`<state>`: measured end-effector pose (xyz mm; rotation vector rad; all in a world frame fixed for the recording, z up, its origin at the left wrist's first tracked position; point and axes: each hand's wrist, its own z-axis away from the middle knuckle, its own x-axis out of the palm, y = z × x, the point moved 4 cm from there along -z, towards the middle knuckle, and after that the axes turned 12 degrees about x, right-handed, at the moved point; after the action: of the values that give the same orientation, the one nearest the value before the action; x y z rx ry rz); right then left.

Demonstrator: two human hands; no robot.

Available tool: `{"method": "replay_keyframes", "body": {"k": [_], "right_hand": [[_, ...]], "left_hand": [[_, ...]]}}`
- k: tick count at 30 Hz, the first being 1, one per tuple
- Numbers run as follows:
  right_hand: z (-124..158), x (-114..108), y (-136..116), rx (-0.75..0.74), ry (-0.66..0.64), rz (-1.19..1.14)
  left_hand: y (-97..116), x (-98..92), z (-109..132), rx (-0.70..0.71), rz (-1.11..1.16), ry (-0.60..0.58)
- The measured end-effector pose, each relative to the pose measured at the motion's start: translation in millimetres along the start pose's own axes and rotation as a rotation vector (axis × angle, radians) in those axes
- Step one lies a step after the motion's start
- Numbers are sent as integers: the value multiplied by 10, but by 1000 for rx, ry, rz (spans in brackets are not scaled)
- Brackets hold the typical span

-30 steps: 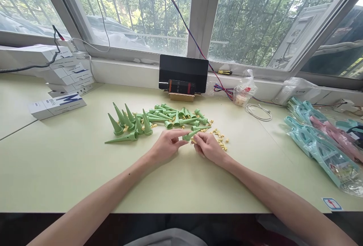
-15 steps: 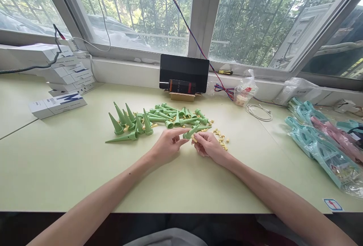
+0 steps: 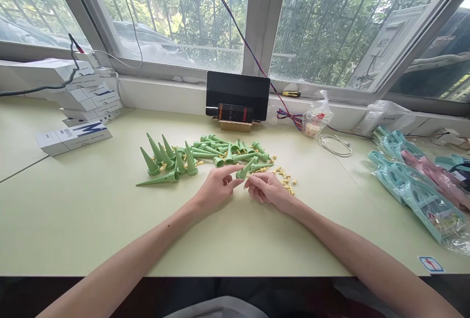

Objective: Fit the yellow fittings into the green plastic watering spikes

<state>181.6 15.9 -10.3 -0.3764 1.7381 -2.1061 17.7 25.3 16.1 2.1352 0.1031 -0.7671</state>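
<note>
My left hand (image 3: 217,185) is closed on the base of a green plastic spike (image 3: 246,167), which tilts up to the right. Pinched in my right hand (image 3: 270,188) is a small yellow valve piece (image 3: 247,176), mostly hidden by the fingers, held against the spike's base. Several loose yellow pieces (image 3: 287,181) lie just right of my right hand. Behind my hands is a pile of green spikes (image 3: 216,147) on their sides. To the left, several spikes stand upright (image 3: 165,154), with one lying spike (image 3: 157,179) in front of them.
A dark tablet (image 3: 238,88) with a phone (image 3: 235,112) before it stands at the back. White boxes (image 3: 77,137) are stacked at left. Bagged teal plastic items (image 3: 418,186) lie at right, near a coiled white cable (image 3: 335,146) and a plastic-wrapped cup (image 3: 314,121).
My right hand has moved slightly left, bringing the yellow piece against the spike's base. The spike is tilted more upright in my left hand.
</note>
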Motion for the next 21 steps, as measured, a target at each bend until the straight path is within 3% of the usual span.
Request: {"method": "replay_keyframes", "body": {"k": [9, 21], "right_hand": [[26, -7, -20, 1, 31, 9], [56, 9, -44, -59, 63, 117]], "left_hand": [[-53, 21, 12, 75, -92, 0], [55, 11, 4, 95, -65, -69]]}}
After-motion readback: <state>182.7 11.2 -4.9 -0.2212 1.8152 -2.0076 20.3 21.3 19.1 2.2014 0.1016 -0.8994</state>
